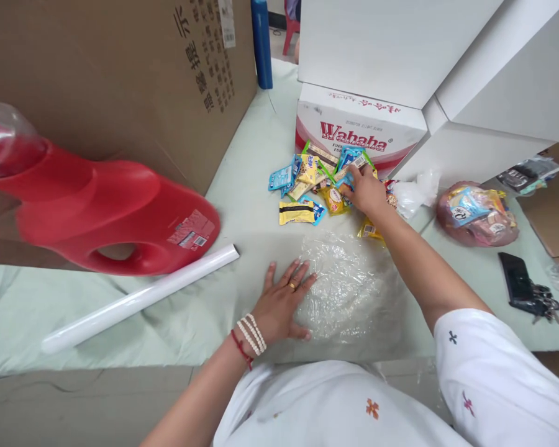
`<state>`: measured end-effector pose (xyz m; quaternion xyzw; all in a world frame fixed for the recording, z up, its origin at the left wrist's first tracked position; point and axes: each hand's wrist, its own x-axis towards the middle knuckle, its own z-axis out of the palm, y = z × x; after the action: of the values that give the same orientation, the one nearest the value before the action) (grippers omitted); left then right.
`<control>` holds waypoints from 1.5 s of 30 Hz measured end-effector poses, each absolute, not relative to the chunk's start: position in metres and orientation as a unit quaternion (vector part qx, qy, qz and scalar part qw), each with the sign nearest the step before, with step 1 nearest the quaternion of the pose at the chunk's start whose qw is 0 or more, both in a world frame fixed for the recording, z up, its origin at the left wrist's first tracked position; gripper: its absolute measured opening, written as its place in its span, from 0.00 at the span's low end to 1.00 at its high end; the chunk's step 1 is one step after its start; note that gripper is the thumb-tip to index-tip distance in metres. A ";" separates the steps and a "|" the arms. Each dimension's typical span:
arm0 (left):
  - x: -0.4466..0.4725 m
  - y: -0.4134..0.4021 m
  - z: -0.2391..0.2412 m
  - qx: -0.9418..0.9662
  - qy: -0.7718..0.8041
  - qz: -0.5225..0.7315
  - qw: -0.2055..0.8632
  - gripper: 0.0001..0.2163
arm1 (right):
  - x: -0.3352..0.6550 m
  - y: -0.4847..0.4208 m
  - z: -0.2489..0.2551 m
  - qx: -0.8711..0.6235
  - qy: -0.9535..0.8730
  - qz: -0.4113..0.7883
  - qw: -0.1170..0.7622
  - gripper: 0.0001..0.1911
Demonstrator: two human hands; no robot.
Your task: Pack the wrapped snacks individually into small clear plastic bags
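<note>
My left hand (282, 301) lies flat with fingers spread on the left edge of a crumpled clear plastic bag (354, 292) spread on the pale green table cover. My right hand (366, 189) reaches forward into a pile of small snack packets (314, 180), its fingers curled around blue-wrapped packets at the far side of the pile. A yellow packet (297, 212) lies alone at the near left of the pile.
A big red detergent jug (107, 214) lies on its side at left, a white roll (140, 298) in front of it. Cardboard wall behind. A Wahaha carton (361, 133) and white boxes stand at back. A bag of snacks (477, 214), phone with keys (524, 285) at right.
</note>
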<state>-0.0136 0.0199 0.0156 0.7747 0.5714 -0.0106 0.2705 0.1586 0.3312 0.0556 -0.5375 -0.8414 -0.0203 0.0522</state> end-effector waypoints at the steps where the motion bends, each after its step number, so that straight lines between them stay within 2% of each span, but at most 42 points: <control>1: -0.014 0.020 0.015 0.773 0.573 -0.011 0.271 0.57 | 0.165 0.331 0.053 -0.541 -0.839 -0.018 0.049 0.30; 5: -0.014 0.019 0.013 0.777 0.571 0.000 0.266 0.56 | 0.199 0.331 0.054 -0.537 -0.841 0.029 0.058 0.15; 8: -0.015 0.018 0.010 0.783 0.566 0.013 0.259 0.55 | 0.218 0.328 0.056 -0.518 -0.844 0.077 0.113 0.11; 11: -0.015 0.018 0.008 0.785 0.565 0.023 0.253 0.55 | 0.226 0.320 0.056 -0.525 -0.830 0.089 0.168 0.14; 17: -0.016 0.016 0.005 0.788 0.567 0.040 0.238 0.54 | 0.231 0.316 0.051 -0.533 -0.833 0.067 0.132 0.21; 21: -0.015 0.016 0.004 0.784 0.568 0.047 0.245 0.54 | 0.237 0.317 0.044 -0.536 -0.817 0.121 0.172 0.18; 25: -0.015 0.016 0.004 0.782 0.568 0.052 0.250 0.54 | 0.238 0.311 0.038 -0.495 -0.842 0.151 0.152 0.17; 30: -0.015 0.017 0.007 0.781 0.569 0.047 0.254 0.53 | 0.220 0.305 0.033 -0.493 -0.843 0.157 0.149 0.27; 34: -0.014 0.017 0.008 0.778 0.570 0.047 0.259 0.55 | 0.217 0.298 0.046 -0.531 -0.822 0.110 0.174 0.27; 37: -0.014 0.016 0.007 0.776 0.571 0.050 0.262 0.56 | 0.232 0.272 0.070 -0.487 -0.823 0.187 0.224 0.27; 39: -0.014 0.015 0.006 0.775 0.574 0.053 0.258 0.57 | 0.243 0.243 0.084 -0.411 -0.844 0.290 0.187 0.25; 41: -0.014 0.014 0.005 0.776 0.576 0.057 0.251 0.58 | 0.248 0.208 0.090 -0.336 -0.864 0.357 0.109 0.22; 43: -0.014 0.012 0.005 0.778 0.573 0.054 0.251 0.59 | 0.247 0.176 0.086 -0.286 -0.883 0.371 0.044 0.19; 45: -0.015 0.011 0.005 0.780 0.570 0.049 0.253 0.58 | 0.244 0.153 0.074 -0.273 -0.900 0.340 0.017 0.18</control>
<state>-0.0149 0.0115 0.0050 0.7798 0.5704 0.0490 0.2533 0.2438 0.1527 0.0742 -0.2730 -0.8998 0.3399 0.0170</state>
